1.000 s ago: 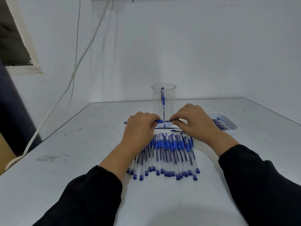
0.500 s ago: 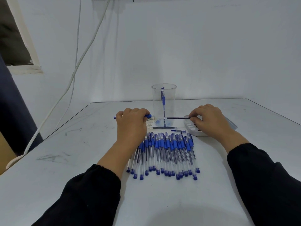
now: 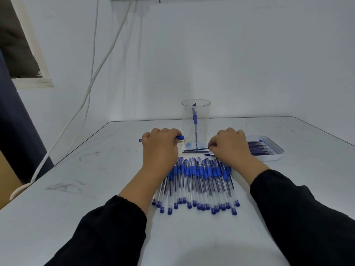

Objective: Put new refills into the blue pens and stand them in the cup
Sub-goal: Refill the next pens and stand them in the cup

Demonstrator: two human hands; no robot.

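My left hand (image 3: 160, 148) grips a blue pen barrel (image 3: 179, 137) held level, its end cap poking out on the left. My right hand (image 3: 229, 145) pinches a thin dark refill (image 3: 196, 149) low over the table, just in front of the clear cup (image 3: 196, 121). One blue pen (image 3: 195, 120) stands in that cup. A second refill (image 3: 194, 152) and a small blue pen tip (image 3: 208, 155) lie on the table beside my right hand. Several blue pens (image 3: 197, 181) lie in a row in front of me.
A white tray (image 3: 272, 156) holding several refills sits to the right of my right hand. White cables (image 3: 92, 79) hang down the wall at the left and run past the table's left edge. The wall stands close behind the cup.
My right hand has swung from the tray back toward the middle and lowered the refill to the table in front of the cup. My left hand has kept the barrel in place.
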